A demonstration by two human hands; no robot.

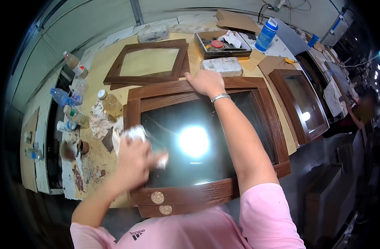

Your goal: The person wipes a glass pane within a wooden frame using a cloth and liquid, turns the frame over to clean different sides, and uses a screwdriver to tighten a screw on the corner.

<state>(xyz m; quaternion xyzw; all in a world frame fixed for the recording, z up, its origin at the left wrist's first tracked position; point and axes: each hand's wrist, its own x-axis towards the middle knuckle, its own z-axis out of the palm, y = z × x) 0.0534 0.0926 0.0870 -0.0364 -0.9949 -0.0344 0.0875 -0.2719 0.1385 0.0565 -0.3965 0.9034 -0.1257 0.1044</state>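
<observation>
Brown wood borders the glazed panel (190, 168), which lies flat on the counter (100, 166) right in front of the person, a bright round glare on its glass; beneath it, along the near edge, we make out the rail of another wooden piece (183, 209), and we count two pale round discs there, one on each rail.

The left hand (134, 164), blurred, is over the panel's left side; its fingers are bent closed around a crumpled white cloth (136, 133), which shows at both ends of the grip; the right hand (205, 82) lies across the far rail, thumb out to the left; the other fingers are mostly hidden from us, so we cannot tell whether they clamp the wood; a silver band (220, 97) circles that wrist.

Just behind the right hand we find a whitish block (222, 66); beyond it, an open box (204, 53) with a red-lidded jar inside, and a blue bottle (267, 35) upright near it; wooden frames (146, 80) overlap at the far left; a smaller glazed panel (300, 103) lies to the right; on the left we see a white-capped bottle (111, 104) beside a crumpled rag (100, 122).
</observation>
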